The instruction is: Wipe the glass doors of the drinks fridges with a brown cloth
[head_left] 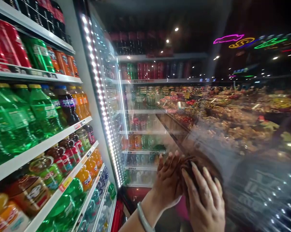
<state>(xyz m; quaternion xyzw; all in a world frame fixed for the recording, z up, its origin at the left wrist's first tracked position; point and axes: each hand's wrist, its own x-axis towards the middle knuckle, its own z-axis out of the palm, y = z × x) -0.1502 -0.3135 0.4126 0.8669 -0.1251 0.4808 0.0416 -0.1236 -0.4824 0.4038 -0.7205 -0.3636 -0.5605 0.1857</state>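
Note:
My left hand [168, 182], with a pale bangle [142, 217] on its wrist, rests against the left side of a person's brown-haired head [196, 161], its fingers stretched up and slightly apart. On the near right side of the same hair lies my right hand [205, 196], fingers extended and a little spread. Neither hand shows anything clasped in it, though the palms and thumbs are partly hidden. A bit of pink [183, 207] shows below the head, between my wrists.
At the left, lit cooler shelves [46, 143] hold several green bottles [42, 104], orange bottles and red cans [9, 42]. A glass door [147, 112] with a bright light strip [99, 93] stands beyond, reflecting shelves. Blurred produce displays [232, 122] extend at the right.

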